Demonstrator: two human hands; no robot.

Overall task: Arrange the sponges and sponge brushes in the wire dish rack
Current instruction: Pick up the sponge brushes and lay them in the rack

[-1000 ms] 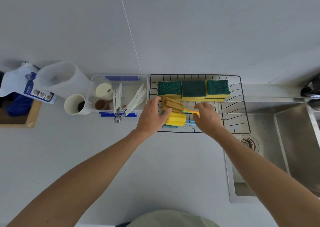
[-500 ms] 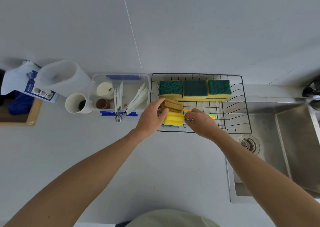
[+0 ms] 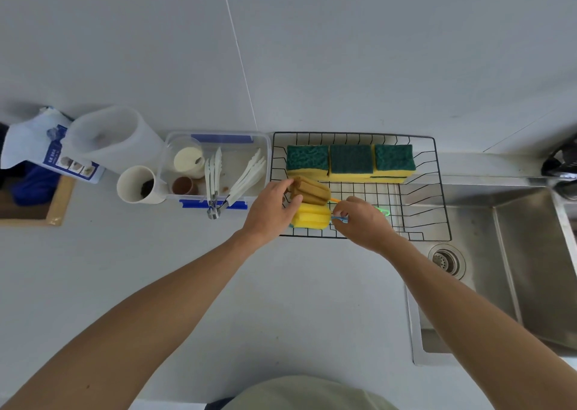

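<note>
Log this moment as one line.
left hand on brown brush | right hand pinching blue handle | three sponges lined up in rack

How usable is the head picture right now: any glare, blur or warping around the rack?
Head view: soft, even light with only faint shadows; the wire dish rack and the green-topped sponges read sharp. The wide lens bends the counter edge and stretches both forearms. Mild sheen on the steel sink, no blown glare. The right hand hides most of the brush handles, so those are hard to read.
</note>
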